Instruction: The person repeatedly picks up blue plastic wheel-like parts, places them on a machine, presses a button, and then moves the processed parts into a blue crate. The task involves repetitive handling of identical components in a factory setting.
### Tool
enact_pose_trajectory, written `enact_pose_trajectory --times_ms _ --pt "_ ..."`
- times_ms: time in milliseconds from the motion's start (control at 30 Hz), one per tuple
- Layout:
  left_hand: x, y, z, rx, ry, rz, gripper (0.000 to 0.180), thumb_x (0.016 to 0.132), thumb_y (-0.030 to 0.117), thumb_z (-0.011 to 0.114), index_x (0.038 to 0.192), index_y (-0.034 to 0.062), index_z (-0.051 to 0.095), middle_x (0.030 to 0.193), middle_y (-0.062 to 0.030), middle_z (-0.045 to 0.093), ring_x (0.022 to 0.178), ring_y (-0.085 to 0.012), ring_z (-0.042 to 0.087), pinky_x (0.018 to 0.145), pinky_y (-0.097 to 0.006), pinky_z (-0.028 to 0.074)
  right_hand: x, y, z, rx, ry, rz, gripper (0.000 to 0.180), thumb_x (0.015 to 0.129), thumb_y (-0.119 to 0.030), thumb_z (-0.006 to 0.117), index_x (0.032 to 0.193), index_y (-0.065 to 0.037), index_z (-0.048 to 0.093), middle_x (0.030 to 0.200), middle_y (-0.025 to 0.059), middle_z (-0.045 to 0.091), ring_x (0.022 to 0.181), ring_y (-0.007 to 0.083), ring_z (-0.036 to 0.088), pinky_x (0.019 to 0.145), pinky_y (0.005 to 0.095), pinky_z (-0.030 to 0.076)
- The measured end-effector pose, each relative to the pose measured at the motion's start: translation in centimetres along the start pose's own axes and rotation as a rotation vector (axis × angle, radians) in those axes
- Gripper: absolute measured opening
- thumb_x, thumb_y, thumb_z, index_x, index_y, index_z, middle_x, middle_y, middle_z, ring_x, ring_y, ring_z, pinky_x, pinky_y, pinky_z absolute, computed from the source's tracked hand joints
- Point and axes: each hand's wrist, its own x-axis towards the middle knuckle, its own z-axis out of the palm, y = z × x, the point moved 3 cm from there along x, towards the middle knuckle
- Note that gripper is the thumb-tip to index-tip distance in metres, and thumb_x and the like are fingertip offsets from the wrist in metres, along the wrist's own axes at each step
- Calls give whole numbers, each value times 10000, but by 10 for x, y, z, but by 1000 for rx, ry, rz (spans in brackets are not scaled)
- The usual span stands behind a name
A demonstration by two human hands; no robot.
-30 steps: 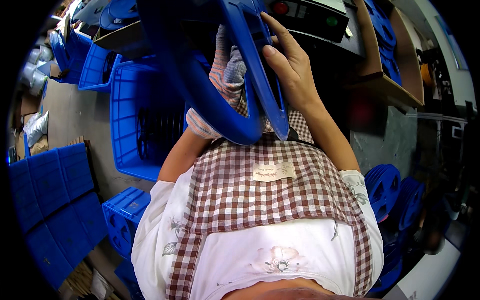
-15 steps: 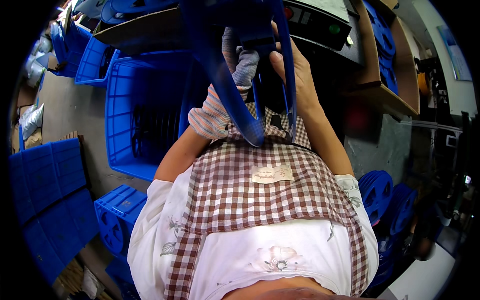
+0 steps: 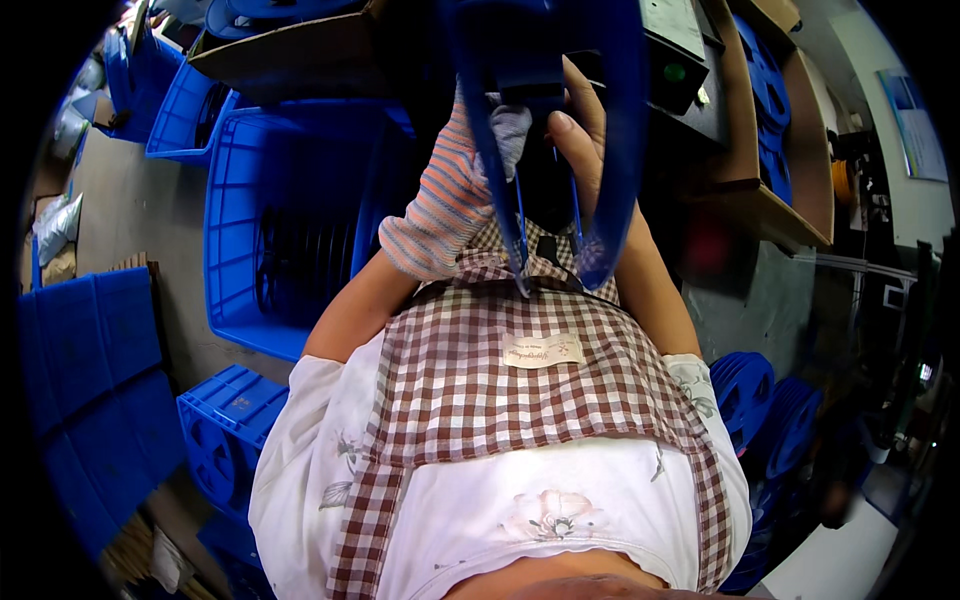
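Blue plastic reel, seen edge-on, is held up in front of the person's chest, its upper part running out of view and its lower rims close to the checked apron. The left hand, in a striped glove of orange, grey and white, is curled around the reel near its hub, with part of it hidden behind one rim. The bare right hand is beside the hub on the other side, thumb and fingers parted; the far rim covers some of it, so I cannot tell how firmly it grips.

On the apron's bib sits a cream label with flowing lettering, smaller print and a little motif, all upside down from this view. On the wall at far right, a blue and white poster carries print too small to make out.

To the left, a large blue crate stands on the grey floor, a row of dark discs by its edge nearest the person. To the right, more blue reels stand inside a cardboard box, along its far edge, near a black unit with a green button
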Motion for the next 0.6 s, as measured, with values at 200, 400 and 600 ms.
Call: enact_pose_trajectory --times_ms 200,400,600 --pt "-1 34 9 237 -112 110 782 888 172 617 1474 197 101 1197 -125 533 1004 -200 592 879 -325 513 -1 0 1 58 -13 -12 639 859 -394 561 1414 -129 385 1106 182 569 893 214 594 777 318 489" --pt "-3 43 0 -80 -156 -22 468 873 202 654 1269 55 453 1083 -80 603 936 -151 602 813 -288 516 4 -41 -22 -204 -60 -119 726 827 -466 615 1414 -114 372 1138 207 592 1056 311 591 927 366 433" --pt "54 85 -1 -8 -162 35 367 874 204 642 1178 22 546 1074 -78 611 961 -145 595 851 -277 493 21 -85 -85 -510 -196 -107 705 767 -486 622 1401 -272 401 1220 210 574 1163 356 534 991 398 401"
